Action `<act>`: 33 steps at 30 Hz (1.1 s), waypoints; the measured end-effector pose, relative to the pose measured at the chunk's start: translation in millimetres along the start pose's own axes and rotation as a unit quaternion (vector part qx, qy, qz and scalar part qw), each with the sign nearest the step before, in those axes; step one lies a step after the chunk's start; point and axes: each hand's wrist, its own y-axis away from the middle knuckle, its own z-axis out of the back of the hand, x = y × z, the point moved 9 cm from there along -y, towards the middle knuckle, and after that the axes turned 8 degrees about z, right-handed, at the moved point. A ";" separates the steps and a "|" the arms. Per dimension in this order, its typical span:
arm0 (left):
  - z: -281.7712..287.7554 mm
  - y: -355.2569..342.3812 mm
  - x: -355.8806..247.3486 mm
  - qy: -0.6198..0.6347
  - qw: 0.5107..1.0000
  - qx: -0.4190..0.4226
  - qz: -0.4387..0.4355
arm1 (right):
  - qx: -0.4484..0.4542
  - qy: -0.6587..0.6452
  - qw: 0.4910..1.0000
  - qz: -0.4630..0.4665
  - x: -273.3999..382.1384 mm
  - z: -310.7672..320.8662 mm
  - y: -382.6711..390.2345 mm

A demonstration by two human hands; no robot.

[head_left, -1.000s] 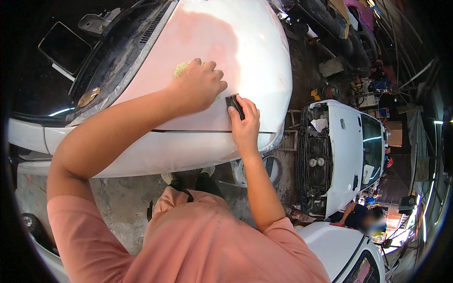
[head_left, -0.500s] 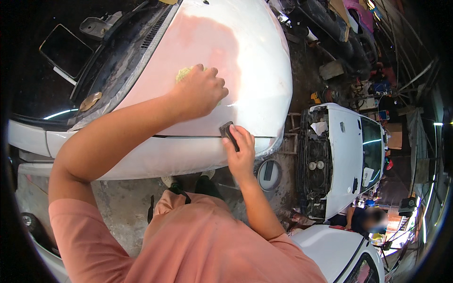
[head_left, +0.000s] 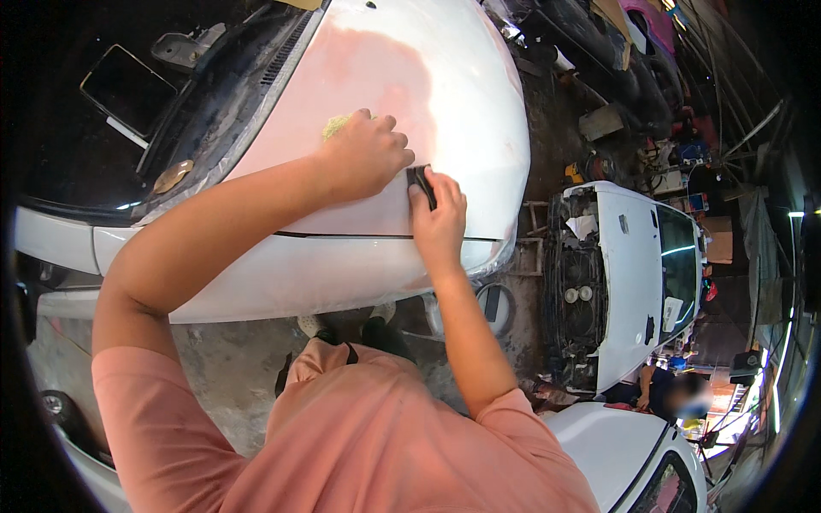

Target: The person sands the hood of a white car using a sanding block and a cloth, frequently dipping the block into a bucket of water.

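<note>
A white car hood [head_left: 479, 111] with a large pinkish patch [head_left: 376, 73] lies in front of me. My left hand [head_left: 368, 161] is closed over a pale yellow, rough-textured sponge or wad [head_left: 336, 126] on the pink area. Most of that wad is hidden under the fingers. Close beside it, my right hand [head_left: 441, 221] grips a small black block [head_left: 417, 177] against the hood, its thumb on one side and fingers on the other. The block's underside cannot be seen.
The windshield edge, lined with clear plastic sheeting [head_left: 231, 167], is at the left. Below the fender [head_left: 316, 274] a round bucket [head_left: 505, 309] stands on the floor. Another white car [head_left: 629, 282], its front stripped, is at the right. A person [head_left: 663, 389] is behind it.
My right hand has moved up from the hood's near edge, bringing the black block next to my left hand. My left hand and the yellow wad have barely shifted.
</note>
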 end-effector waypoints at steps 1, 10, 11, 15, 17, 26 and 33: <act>2.3 5.7 4.2 0.002 1.000 -0.014 0.002 | -0.003 0.023 0.999 0.026 12.2 -3.3 13.3; 35.8 58.0 47.7 0.015 1.000 -0.017 -0.003 | -0.008 0.056 0.998 -0.021 14.0 -1.2 -11.1; 36.3 58.4 46.4 0.015 1.000 -0.018 -0.005 | -0.009 0.052 0.999 0.009 27.4 -6.1 4.7; 35.7 58.8 47.4 0.016 1.000 -0.017 0.000 | 0.019 0.029 0.998 0.055 59.1 -15.4 33.4; 30.5 55.5 47.6 0.002 1.000 0.005 0.007 | 0.010 0.020 1.000 0.004 28.5 -8.9 3.6; 27.9 56.6 53.2 0.001 0.999 0.024 0.032 | 0.027 0.011 1.000 -0.002 33.5 -5.5 18.7; 29.5 55.9 52.6 0.018 0.998 0.044 0.039 | 0.036 0.018 0.999 0.023 64.4 -7.2 47.7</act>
